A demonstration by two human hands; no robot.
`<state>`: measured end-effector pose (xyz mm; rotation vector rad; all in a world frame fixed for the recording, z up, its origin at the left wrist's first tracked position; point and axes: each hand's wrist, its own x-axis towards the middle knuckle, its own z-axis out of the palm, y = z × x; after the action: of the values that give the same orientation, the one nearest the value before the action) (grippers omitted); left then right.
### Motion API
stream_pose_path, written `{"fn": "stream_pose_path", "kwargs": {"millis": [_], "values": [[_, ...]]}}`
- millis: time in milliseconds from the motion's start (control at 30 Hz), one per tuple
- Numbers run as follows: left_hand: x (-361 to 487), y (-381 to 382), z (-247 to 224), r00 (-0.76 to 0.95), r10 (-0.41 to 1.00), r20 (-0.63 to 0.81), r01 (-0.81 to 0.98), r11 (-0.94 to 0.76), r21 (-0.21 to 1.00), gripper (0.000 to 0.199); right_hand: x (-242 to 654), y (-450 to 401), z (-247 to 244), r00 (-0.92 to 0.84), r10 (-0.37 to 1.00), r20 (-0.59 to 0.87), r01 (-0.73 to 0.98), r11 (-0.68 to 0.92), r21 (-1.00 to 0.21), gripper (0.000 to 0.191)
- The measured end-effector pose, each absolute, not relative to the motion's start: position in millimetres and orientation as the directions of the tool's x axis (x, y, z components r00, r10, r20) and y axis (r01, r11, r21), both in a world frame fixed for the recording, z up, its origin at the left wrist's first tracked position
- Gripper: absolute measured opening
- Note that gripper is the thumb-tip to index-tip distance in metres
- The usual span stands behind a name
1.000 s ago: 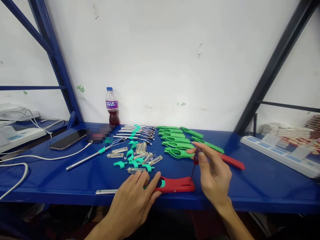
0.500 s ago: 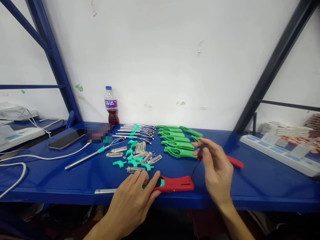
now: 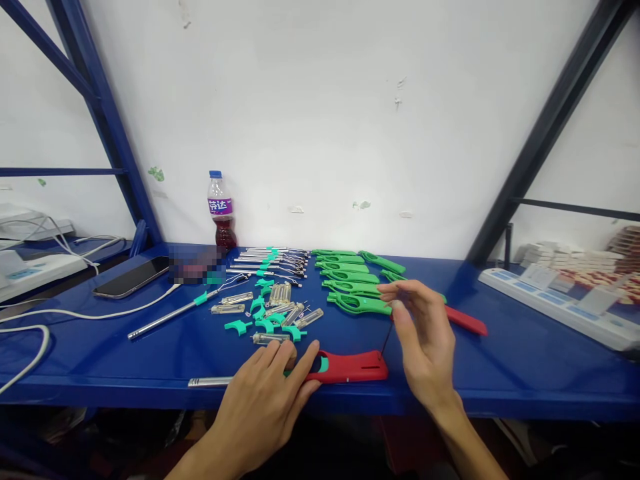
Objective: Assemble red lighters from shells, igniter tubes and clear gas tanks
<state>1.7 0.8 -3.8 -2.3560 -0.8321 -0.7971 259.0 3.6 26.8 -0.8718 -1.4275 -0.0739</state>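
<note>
A red long-necked lighter (image 3: 353,367) lies flat along the front edge of the blue bench, its metal tube pointing left. My left hand (image 3: 265,393) is closed over its middle, where the tube meets the red body and the turquoise trigger. In my right hand (image 3: 427,347) is a screwdriver (image 3: 387,339), its thin dark shaft slanting down to the right end of the lighter. Thumb and fingers hide most of the screwdriver's handle. Beyond my hands lie turquoise triggers (image 3: 239,327), clear fuel tanks (image 3: 227,309) and several green lighter shells (image 3: 360,304).
Metal tubes with wires (image 3: 260,265) lie in a row at the back, with one tube (image 3: 167,319) apart at left. A bottle (image 3: 221,213), a phone (image 3: 133,277) and a white cable (image 3: 100,312) are leftward. Rightward are a red piece (image 3: 465,321) and a power strip (image 3: 565,310).
My right hand has turned and shifted slightly left, and its fingers now cover the screwdriver's handle. The shaft's tip stays at the lighter's right end. My left hand keeps its hold.
</note>
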Motion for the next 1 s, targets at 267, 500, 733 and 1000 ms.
{"fn": "stream_pose_path", "kwargs": {"millis": [267, 500, 733, 1000], "values": [[1.9, 1.7, -3.7, 0.645, 0.370, 0.668, 0.677, -0.683, -0.274, 0.043, 260.0, 2.1, 24.3, 0.235, 0.413, 0.880, 0.541, 0.697, -0.471, 0.030], [1.5, 2.0, -4.1, 0.646, 0.370, 0.668, 0.675, -0.685, -0.273, 0.042, 260.2, 3.3, 24.9, 0.245, 0.368, 0.897, 0.546, 0.712, -0.441, 0.027], [1.6, 1.7, -3.2, 0.646, 0.373, 0.666, 0.675, -0.686, -0.271, 0.042, 259.3, 0.0, 26.2, 0.213, 0.391, 0.896, 0.535, 0.721, -0.441, 0.034], [1.4, 1.1, -4.1, 0.640, 0.377, 0.669, 0.682, -0.680, -0.269, 0.042, 259.9, 1.1, 24.5, 0.224, 0.204, 0.953, 0.560, 0.774, -0.297, 0.033]]}}
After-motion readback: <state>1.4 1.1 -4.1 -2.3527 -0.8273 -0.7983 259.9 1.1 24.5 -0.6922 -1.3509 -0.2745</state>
